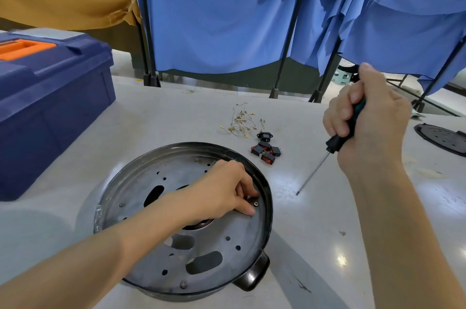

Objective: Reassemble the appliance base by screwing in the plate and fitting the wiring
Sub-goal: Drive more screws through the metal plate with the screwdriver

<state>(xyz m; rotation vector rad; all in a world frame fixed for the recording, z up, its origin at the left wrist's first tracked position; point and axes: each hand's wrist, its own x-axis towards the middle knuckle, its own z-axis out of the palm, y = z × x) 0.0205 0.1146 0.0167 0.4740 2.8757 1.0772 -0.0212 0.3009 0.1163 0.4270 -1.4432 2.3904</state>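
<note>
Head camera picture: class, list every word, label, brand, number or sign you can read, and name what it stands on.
No readable text anywhere.
Blue toolbox: pale panel on its lid is blurred; nothing legible.
Screwdriver: handle mostly covered by the right hand; no marking shows.
Rocker switches: too small to tell.

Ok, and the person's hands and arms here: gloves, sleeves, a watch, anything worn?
Nothing worn shows. The left hand and right hand are bare, no gloves or rings in view, and both forearms are bare to the frame edge: no sleeve, watch or wristband.
</note>
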